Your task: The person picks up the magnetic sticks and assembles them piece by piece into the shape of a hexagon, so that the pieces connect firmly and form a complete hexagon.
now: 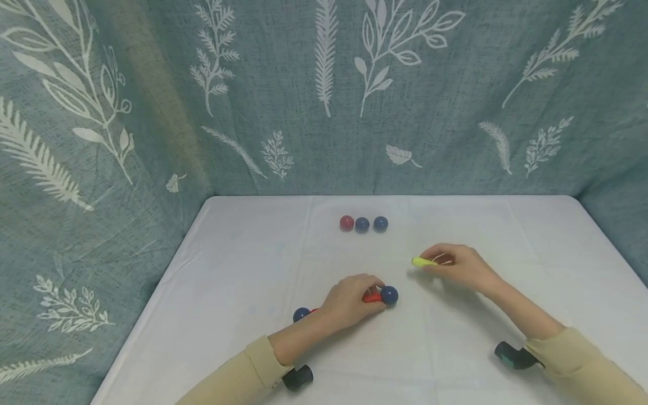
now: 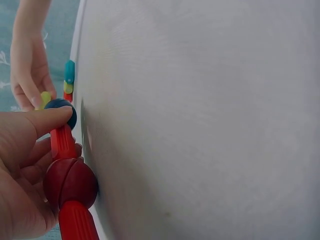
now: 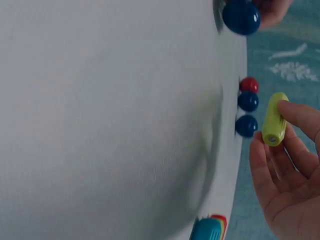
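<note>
In my left hand (image 1: 349,304) is a chain of red rods and balls. Its near-end blue ball (image 2: 61,113) lies under the thumb, and a red rod (image 2: 63,142) runs from it to a dark red ball (image 2: 70,183). Another red rod (image 2: 77,222) continues past that ball; the head view shows a second blue ball (image 1: 301,314) at the far left, partly behind the wrist. My right hand (image 1: 463,269) pinches a short yellow-green rod (image 3: 274,120) between thumb and fingers, above the table and apart from the chain.
A red ball (image 1: 346,223), a blue ball (image 1: 361,225) and another blue ball (image 1: 381,224) sit in a row near the back of the white table (image 1: 243,242). Teal rods (image 3: 207,230) with red and yellow ones lie beyond the right hand. A patterned curtain (image 1: 304,140) hangs behind.
</note>
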`<move>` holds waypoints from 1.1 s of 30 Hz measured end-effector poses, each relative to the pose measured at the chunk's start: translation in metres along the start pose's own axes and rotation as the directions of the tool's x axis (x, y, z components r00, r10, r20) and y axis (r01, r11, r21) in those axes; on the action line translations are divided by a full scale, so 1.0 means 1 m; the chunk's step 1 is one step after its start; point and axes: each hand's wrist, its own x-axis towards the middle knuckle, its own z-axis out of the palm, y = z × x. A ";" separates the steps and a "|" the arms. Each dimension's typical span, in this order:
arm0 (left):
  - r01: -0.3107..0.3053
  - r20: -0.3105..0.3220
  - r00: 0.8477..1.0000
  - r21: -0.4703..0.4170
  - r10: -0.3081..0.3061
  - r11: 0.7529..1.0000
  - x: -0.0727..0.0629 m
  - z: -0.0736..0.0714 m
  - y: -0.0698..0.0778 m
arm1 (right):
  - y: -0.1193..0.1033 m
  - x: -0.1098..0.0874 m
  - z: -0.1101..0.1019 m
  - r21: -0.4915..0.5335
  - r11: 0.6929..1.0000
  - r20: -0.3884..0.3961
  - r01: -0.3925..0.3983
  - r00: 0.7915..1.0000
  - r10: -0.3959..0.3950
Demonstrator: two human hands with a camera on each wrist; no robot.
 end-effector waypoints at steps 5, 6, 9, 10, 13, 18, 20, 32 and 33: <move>0.004 0.002 1.000 0.000 -0.004 1.000 0.000 0.000 -0.001 | -0.006 -0.003 0.010 0.054 0.993 0.066 0.108 0.992 -0.111; 0.007 0.004 1.000 -0.001 -0.007 1.000 0.000 0.000 -0.001 | -0.007 -0.003 0.012 0.065 0.990 0.080 0.126 0.988 -0.131; 0.011 0.002 1.000 -0.005 -0.011 1.000 0.000 0.000 -0.001 | -0.007 -0.004 0.015 0.076 0.985 0.114 0.157 0.980 -0.165; 0.010 0.001 1.000 -0.007 -0.010 1.000 0.000 0.000 0.000 | -0.007 -0.005 0.016 0.073 0.984 0.126 0.161 0.978 -0.169; 0.006 -0.002 1.000 -0.012 -0.007 1.000 0.001 -0.001 0.000 | -0.007 -0.006 0.018 0.073 0.984 0.159 0.162 0.972 -0.172; 0.006 -0.002 1.000 -0.022 -0.006 1.000 0.001 -0.001 0.000 | -0.004 -0.005 0.023 0.061 0.984 0.193 0.166 0.966 -0.174; 0.008 -0.002 1.000 -0.023 -0.008 1.000 0.001 -0.001 -0.001 | -0.003 -0.006 0.024 0.050 0.983 0.202 0.176 0.962 -0.183; -0.002 -0.003 1.000 -0.001 0.002 1.000 0.001 -0.002 0.001 | -0.004 -0.005 0.027 0.053 0.977 0.269 0.208 0.939 -0.215; -0.008 -0.007 1.000 0.009 0.008 1.000 0.001 -0.002 0.001 | -0.004 -0.004 0.028 0.054 0.978 0.270 0.202 0.940 -0.209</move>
